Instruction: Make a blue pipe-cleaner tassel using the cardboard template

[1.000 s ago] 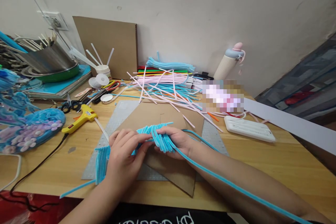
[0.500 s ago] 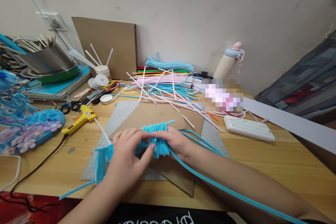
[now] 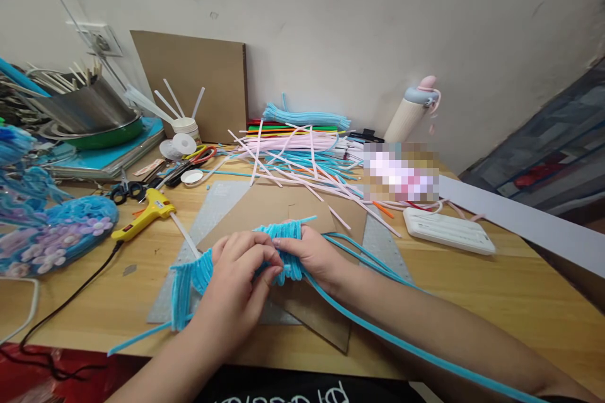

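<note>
A long piece of blue pipe cleaners (image 3: 179,299), wound in tight loops, lies between both hands above brown cardboard (image 3: 326,321). My left hand (image 3: 243,271) is closed over its middle, with thumb and index finger pinched together on the loops. My right hand (image 3: 314,249) grips the right end, its thumb lying across the top. Long loose blue strands (image 3: 378,324) run from the right end under and along my right forearm. One short blue tail sticks out at the lower left. Under the cardboard is a grey cutting mat (image 3: 165,289).
A yellow glue gun (image 3: 146,214) and scissors (image 3: 127,189) lie at the left, beside a blue flower-covered piece (image 3: 70,233). Pink and blue pipe cleaners (image 3: 302,151) are heaped behind the mat. A white power bank (image 3: 449,231) and a bottle (image 3: 411,110) are at the right.
My left thumb and index finger, earlier apart, have come together on the loops. My right hand has hardly moved.
</note>
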{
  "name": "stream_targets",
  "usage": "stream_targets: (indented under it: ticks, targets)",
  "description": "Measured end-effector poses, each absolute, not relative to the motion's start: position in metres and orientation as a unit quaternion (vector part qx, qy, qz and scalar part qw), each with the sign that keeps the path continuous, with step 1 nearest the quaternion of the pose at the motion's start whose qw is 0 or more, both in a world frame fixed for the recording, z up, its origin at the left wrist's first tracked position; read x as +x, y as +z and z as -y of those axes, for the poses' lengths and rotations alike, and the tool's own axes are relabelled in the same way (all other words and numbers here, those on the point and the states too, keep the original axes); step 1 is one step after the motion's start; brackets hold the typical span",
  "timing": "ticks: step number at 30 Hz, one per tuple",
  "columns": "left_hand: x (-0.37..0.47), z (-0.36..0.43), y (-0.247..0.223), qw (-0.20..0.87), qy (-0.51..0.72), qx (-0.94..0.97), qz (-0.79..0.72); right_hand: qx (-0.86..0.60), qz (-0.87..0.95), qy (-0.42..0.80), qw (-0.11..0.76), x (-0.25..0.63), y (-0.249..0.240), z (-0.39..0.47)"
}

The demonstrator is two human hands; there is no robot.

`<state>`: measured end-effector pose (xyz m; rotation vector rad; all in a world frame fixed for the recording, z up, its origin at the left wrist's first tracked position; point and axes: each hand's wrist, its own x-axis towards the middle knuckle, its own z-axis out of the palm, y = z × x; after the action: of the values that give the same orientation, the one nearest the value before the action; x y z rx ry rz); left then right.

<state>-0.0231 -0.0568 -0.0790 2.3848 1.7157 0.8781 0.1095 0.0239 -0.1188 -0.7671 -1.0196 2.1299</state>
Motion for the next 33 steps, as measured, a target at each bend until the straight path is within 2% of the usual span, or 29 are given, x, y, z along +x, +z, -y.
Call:
stream_targets:
  ticks: [3,6,8,10,12,14,15,18,20,25,33]
  targets:
    - [-0.027,0.057,-0.087,0.090,0.336,0.752,-0.560,-0.284,0.365,0.833,0.303,0.110,-0.121,-0.028]
    - [-0.032,0.051,-0.094,0.059,0.371,0.708,-0.598,-0.271,0.368,0.861,0.221,0.116,-0.121,-0.041]
    - [-0.035,0.044,-0.096,0.031,0.374,0.698,-0.611,-0.303,0.452,0.823,0.165,0.126,-0.115,-0.052]
    - [-0.037,0.036,-0.097,0.013,0.376,0.691,-0.618,-0.379,0.580,0.697,0.184,0.138,-0.103,-0.060]
    - [-0.038,0.029,-0.096,0.015,0.386,0.672,-0.632,-0.455,0.681,0.491,0.296,0.148,-0.089,-0.060]
    - [-0.037,0.024,-0.095,0.039,0.398,0.647,-0.649,-0.438,0.753,0.305,0.384,0.153,-0.078,-0.050]
    - [-0.035,0.022,-0.095,0.059,0.403,0.637,-0.655,-0.396,0.791,0.251,0.394,0.152,-0.075,-0.043]
    - [-0.029,0.021,-0.097,0.122,0.425,0.614,-0.654,-0.290,0.882,0.183,0.323,0.141,-0.079,-0.022]
    - [-0.025,0.023,-0.099,0.159,0.455,0.593,-0.646,-0.296,0.885,0.170,0.317,0.132,-0.090,-0.013]
    - [-0.019,0.028,-0.104,0.225,0.534,0.526,-0.623,-0.302,0.851,0.220,0.370,0.124,-0.107,-0.012]
    - [-0.015,0.030,-0.112,0.202,0.540,0.507,-0.640,-0.294,0.817,0.241,0.433,0.125,-0.111,-0.014]
